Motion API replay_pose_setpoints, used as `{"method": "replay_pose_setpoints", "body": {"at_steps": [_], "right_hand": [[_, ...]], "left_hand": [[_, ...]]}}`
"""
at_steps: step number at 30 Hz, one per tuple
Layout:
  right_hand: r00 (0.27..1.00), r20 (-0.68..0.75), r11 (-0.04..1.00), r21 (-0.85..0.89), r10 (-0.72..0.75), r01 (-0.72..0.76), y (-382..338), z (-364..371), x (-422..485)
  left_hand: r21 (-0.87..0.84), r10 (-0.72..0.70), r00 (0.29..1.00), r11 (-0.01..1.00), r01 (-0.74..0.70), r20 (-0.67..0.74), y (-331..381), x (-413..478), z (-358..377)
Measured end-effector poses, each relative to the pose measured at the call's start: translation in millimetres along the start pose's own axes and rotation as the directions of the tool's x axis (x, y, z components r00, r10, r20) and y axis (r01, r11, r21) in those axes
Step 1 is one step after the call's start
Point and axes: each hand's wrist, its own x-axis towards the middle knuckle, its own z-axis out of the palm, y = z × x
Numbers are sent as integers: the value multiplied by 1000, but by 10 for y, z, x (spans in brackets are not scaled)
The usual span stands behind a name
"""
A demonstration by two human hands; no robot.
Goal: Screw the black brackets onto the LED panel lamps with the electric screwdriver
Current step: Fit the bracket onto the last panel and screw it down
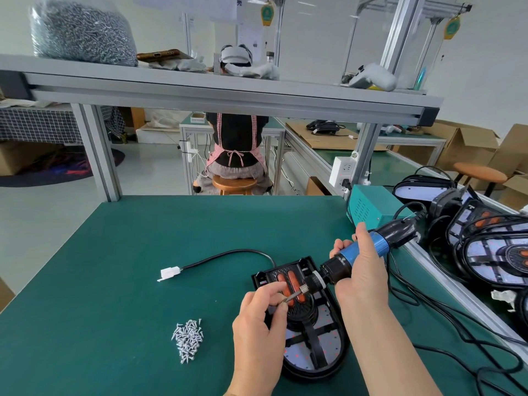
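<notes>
The right hand [363, 270] grips the blue-and-black corded electric screwdriver [357, 252], angled down toward the left hand [263, 312], which pinches the tip of its steel bit [294, 295], probably seating a screw too small to confirm. Beneath both hands, the black oval LED panel lamp [331, 350] and its black plastic bracket [314, 347] lie on the green table [143, 252]. Best to seat the screw squarely, stand the tool upright over the hole, and clear the fingers before triggering

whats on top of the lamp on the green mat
A black bracket with two orange strips lies on the lamp, the screwdriver bit over it. The left hand hides the bracket's left edge.
</notes>
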Motion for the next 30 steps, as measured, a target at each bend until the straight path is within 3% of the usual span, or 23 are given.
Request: {"method": "replay_pose_setpoints", "body": {"at_steps": [30], "right_hand": [[998,-12,998,-15,-58,58,6,-50,-11]], "left_hand": [[90,48,999,995,-48,4,-5,-16,17]]}}
